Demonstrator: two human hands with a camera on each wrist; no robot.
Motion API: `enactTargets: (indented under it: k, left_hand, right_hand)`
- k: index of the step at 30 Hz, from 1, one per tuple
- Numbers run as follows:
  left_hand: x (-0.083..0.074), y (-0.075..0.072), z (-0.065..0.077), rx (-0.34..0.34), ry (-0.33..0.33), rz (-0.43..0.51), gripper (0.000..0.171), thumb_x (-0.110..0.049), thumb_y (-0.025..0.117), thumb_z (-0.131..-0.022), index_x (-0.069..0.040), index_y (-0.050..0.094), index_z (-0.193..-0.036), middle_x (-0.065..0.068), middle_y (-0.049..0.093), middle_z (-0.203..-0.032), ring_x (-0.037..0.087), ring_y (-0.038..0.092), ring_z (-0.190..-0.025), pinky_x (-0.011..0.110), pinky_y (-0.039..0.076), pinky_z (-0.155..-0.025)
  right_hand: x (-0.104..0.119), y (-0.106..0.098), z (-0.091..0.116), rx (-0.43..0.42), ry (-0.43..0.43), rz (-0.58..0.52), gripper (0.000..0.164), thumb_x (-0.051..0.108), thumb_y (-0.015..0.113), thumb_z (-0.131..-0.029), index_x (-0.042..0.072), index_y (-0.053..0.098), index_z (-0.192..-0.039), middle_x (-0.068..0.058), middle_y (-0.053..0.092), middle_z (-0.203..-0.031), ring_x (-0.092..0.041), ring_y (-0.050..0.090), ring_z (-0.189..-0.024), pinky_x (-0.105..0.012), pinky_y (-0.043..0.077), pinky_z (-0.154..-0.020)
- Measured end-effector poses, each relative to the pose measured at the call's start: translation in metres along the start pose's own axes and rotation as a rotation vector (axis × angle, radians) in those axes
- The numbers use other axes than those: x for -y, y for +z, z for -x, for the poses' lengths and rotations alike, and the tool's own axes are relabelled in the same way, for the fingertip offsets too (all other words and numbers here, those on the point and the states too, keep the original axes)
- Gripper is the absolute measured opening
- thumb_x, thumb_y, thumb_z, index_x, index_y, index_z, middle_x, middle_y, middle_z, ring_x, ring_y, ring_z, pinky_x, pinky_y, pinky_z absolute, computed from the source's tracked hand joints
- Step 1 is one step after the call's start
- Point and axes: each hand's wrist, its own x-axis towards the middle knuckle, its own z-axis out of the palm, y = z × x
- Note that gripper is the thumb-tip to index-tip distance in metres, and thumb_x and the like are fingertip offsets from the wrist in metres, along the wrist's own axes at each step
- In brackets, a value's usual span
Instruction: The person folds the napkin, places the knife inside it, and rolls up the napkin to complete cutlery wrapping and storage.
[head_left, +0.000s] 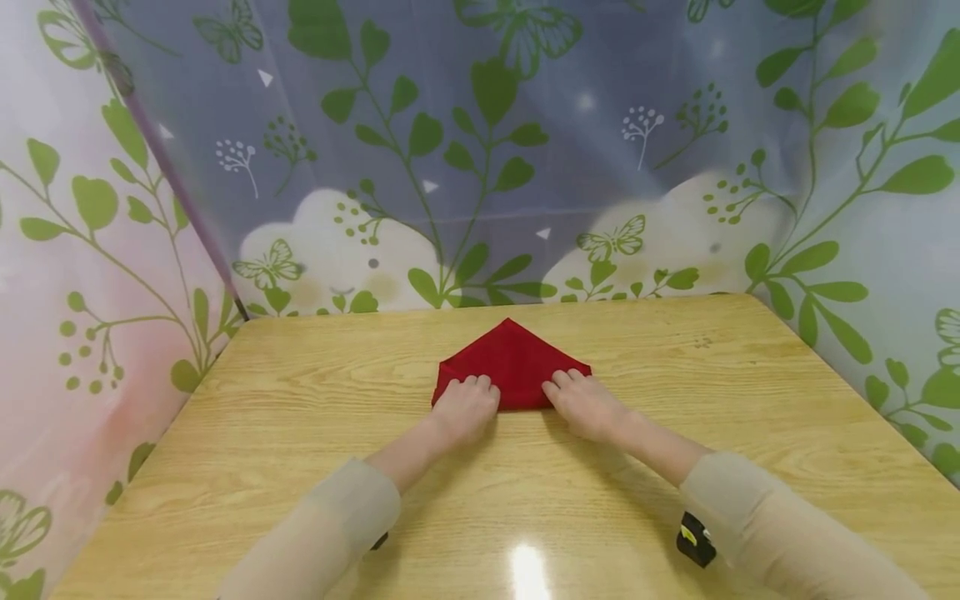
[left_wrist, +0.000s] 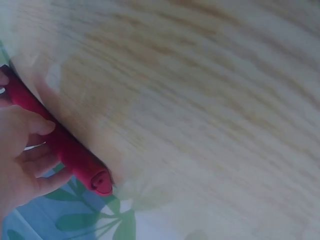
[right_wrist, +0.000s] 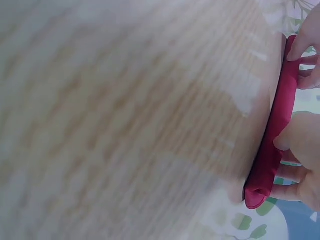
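Observation:
A red cloth lies on the wooden table, its far part flat and coming to a point. Its near edge is rolled into a tube, and the coiled end of the roll shows in the left wrist view. My left hand grips the left part of the roll, with the thumb on the near side and the fingers curled over the top. Toward the other end, my right hand holds the roll the same way. Both hands also appear along the roll in the right wrist view.
The light wooden table runs back to a hanging printed sheet with green leaves and butterflies, which also covers both sides. A small black device is under the right forearm.

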Motion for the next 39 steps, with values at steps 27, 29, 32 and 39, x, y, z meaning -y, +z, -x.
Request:
enactTargets:
  k: [27,29,32,39]
  left_hand:
    - [-0.0014,-0.0004,-0.0041,0.055,0.007,0.086,0.006,-0.011,0.062,-0.083,-0.006,0.060,-0.080,0.007,0.054,-0.076,0.021,0.057,-0.070,0.032,0.051,-0.058]
    - [-0.0012,-0.0007,-0.0041,0.061,0.003,0.099,0.006,-0.011,0.062,-0.083,-0.006,0.059,-0.080,0.007,0.055,-0.076,0.021,0.057,-0.071,0.033,0.051,-0.059]
    - [0.0005,-0.0015,-0.0043,0.070,-0.004,0.135,0.007,-0.012,0.062,-0.083,-0.007,0.059,-0.080,0.007,0.055,-0.077,0.021,0.056,-0.072,0.033,0.050,-0.060]
    - [0.0037,-0.0039,-0.0050,0.093,-0.013,0.164,0.008,-0.014,0.061,-0.085,-0.006,0.061,-0.085,0.008,0.058,-0.082,0.021,0.052,-0.077,0.034,0.049,-0.064]
  right_hand:
    - [0.0017,0.0025,-0.0009,-0.105,0.007,-0.043,0.006,0.002,0.063,-0.082,0.003,0.058,-0.083,-0.008,0.049,-0.079,-0.022,0.047,-0.068,-0.031,0.044,-0.055]
    - [0.0017,0.0025,-0.0014,-0.098,0.007,-0.041,0.005,0.001,0.063,-0.082,0.003,0.058,-0.084,-0.009,0.050,-0.079,-0.023,0.048,-0.069,-0.032,0.045,-0.057]
    - [0.0015,0.0027,-0.0025,-0.092,0.012,-0.047,0.006,0.001,0.062,-0.081,0.003,0.058,-0.084,-0.009,0.052,-0.079,-0.024,0.050,-0.070,-0.033,0.046,-0.059]
    - [0.0010,0.0005,-0.0030,-0.085,0.030,-0.086,0.008,0.001,0.061,-0.082,0.003,0.057,-0.089,-0.009,0.054,-0.082,-0.024,0.052,-0.074,-0.033,0.047,-0.063]
